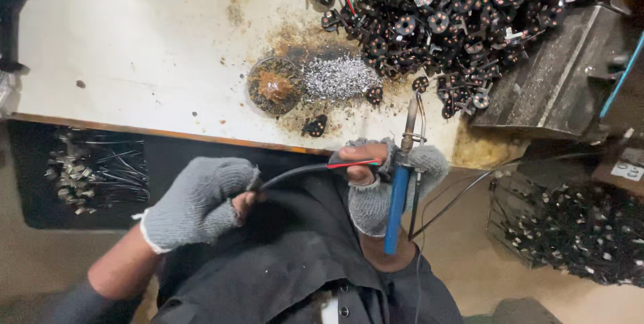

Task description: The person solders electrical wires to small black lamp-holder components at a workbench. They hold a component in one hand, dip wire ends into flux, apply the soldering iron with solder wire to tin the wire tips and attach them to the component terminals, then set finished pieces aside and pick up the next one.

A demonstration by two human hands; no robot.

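A heap of small black parts (463, 15) covers the far right of the white bench (134, 49). Left of it, a round flux tin (274, 86) holds brown paste. The left hand (198, 203) grips a black cable (295, 174); the right hand (389, 186) pinches the cable's wire ends and holds a blue-handled soldering iron (399, 193).
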